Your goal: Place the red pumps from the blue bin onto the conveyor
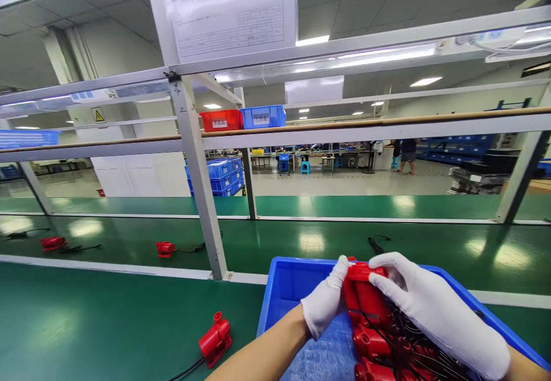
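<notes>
A red pump part is held above a blue bin, between my two white-gloved hands. My left hand grips its left side, with the thumb up near the top edge. The fingers of my right hand press on its upper right side. Below it in the bin, several more red pumps lie in a column with black cables bunched at their right. Left of the bin, one red pump rests on the green table, its black cable running toward the lower left.
Red pumps with cables lie on the green strip at the left. A metal upright stands left of the bin. Small red and blue bins sit on the shelf. People stand far behind.
</notes>
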The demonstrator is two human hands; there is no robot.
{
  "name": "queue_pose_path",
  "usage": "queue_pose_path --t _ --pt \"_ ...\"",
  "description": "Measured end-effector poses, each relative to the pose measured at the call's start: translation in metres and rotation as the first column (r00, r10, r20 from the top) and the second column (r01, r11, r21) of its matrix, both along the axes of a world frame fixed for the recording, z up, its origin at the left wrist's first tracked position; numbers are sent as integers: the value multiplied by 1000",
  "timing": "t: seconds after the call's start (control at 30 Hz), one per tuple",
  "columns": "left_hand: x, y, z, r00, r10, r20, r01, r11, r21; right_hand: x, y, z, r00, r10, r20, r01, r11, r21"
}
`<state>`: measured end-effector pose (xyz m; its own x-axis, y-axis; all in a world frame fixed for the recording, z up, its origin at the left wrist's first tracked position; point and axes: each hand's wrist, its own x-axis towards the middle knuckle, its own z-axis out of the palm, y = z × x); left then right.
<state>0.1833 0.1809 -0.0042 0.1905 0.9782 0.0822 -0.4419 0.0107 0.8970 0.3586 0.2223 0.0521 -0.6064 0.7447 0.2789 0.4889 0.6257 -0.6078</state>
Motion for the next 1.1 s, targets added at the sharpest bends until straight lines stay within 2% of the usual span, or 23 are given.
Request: queue_pose_path --t 0.07,0.17,0.23,0.27,0.33,0.43,0.53,0.63,0.73,0.9,1.03,1.1 --pt "8 -4 0 999 18 49 -15 997 -72 -1 -4 1 1000 8 -1 -8 1000 -3" --pt "15 -2 -3 975 164 148 -120 956 -268 -2 -9 1 997 69 -26 -70 997 -36" --pt "15 0 -2 940 186 286 -96 949 -301 1 -10 2 992 94 -89 -99 993 -57" --pt "13 1 -1 927 143 346 -51 964 -263 3 -10 2 988 97 -122 -105 993 -58" --pt "9 0 3 918 -16 396 62 993 -105 9 -8 1 982 102 -159 -111 992 -50" --pt "2 -5 10 909 -229 347 209 973 94 14 -6 -3 977 122 -177 -134 989 -56" --pt "-2 -11 16 901 -273 338 225 959 173 16 -5 -7 978 106 -181 -117 992 -52" --pt "-6 -15 21 911 -263 316 201 955 217 18 -5 -10 981 85 -172 -87 996 -3" --pt "-7 -18 25 934 -218 281 156 961 227 19 -2 -12 985 71 -154 -68 997 25" --pt "-6 -22 31 963 -110 248 55 975 217 19 -1 -13 987 88 -137 -91 996 -18" --pt "-20 -20 42 942 119 315 -188 962 199 17 -8 -10 986 88 -145 -90 996 -12" --pt "-30 -18 48 881 298 368 -379 910 170 16 -11 -8 983 104 -154 -108 994 -18"
